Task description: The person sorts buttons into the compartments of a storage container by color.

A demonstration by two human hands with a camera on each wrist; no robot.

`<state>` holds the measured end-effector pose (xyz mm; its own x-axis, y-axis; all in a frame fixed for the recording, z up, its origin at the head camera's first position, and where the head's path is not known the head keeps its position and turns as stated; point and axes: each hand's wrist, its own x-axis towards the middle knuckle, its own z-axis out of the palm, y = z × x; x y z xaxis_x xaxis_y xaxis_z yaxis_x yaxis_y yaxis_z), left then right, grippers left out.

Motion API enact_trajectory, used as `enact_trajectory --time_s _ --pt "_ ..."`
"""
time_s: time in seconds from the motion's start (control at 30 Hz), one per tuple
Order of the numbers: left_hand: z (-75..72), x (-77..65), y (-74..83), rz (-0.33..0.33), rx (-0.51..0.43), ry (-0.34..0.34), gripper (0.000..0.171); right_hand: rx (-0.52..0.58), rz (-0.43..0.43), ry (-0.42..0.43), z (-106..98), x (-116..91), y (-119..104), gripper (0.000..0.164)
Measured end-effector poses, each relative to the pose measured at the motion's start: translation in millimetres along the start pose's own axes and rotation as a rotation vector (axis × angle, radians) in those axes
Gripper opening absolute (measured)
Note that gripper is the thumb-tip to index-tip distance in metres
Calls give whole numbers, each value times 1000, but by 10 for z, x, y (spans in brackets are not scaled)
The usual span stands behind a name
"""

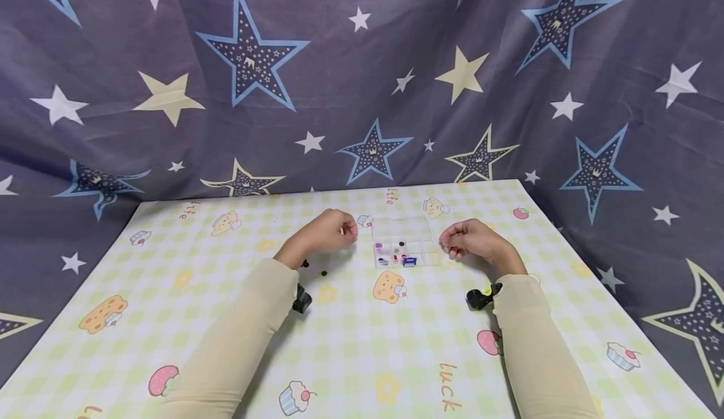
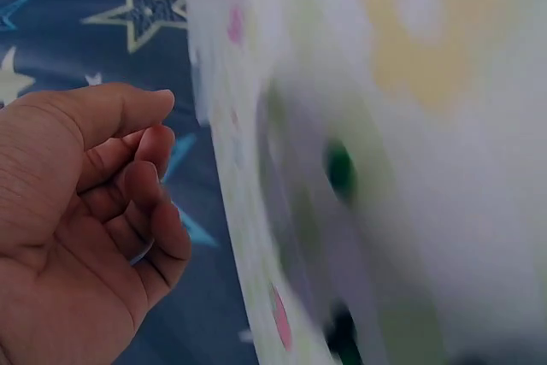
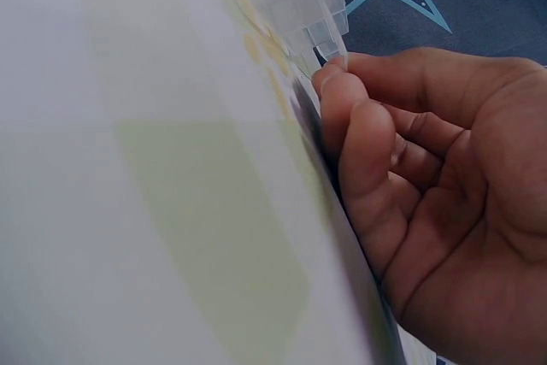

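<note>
A clear plastic compartment box point(image 1: 431, 258) lies on the table with its lid point(image 1: 403, 227) folded back. Small coloured pieces sit in its left and middle compartments, among them a dark blue piece point(image 1: 410, 262) at the front. At the box's right side, the right hand point(image 1: 474, 239) pinches the edge between thumb and fingertips; the right wrist view shows the box's edge point(image 3: 329, 19) right at those tips. To the left of the box is the left hand point(image 1: 334, 229), fingers loosely curled and holding nothing, apart from the box.
Two small dark green pieces, one point(image 1: 324, 273) nearer the box and another point(image 1: 305, 263) by the left wrist, lie on the table. A checked, patterned cloth point(image 1: 351, 356) covers the table. Behind it hangs a star-print curtain point(image 1: 339, 80).
</note>
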<state>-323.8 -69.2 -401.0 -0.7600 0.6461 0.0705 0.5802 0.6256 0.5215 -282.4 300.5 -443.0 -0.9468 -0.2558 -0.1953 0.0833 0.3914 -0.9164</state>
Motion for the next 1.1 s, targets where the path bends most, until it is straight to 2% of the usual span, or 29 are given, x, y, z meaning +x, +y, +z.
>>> enact_trajectory --time_s 0.3,0.53,0.77,0.93,1.1 --pt "-218 -413 -389 -76 33 -79 10 4 4 -7 13 -21 1 22" --pt "-266 -677 -605 -92 15 -129 10 5 2 -7 -1 1 -3 21" --pt "-233 -760 -714 -99 -22 -126 10 -2 0 10 -12 9 14 18" --pt "-219 -800 -706 -127 -31 -135 9 5 2 6 -2 7 12 19" --pt "-216 -829 -700 -112 -19 -149 14 5 4 8 2 20 13 19"
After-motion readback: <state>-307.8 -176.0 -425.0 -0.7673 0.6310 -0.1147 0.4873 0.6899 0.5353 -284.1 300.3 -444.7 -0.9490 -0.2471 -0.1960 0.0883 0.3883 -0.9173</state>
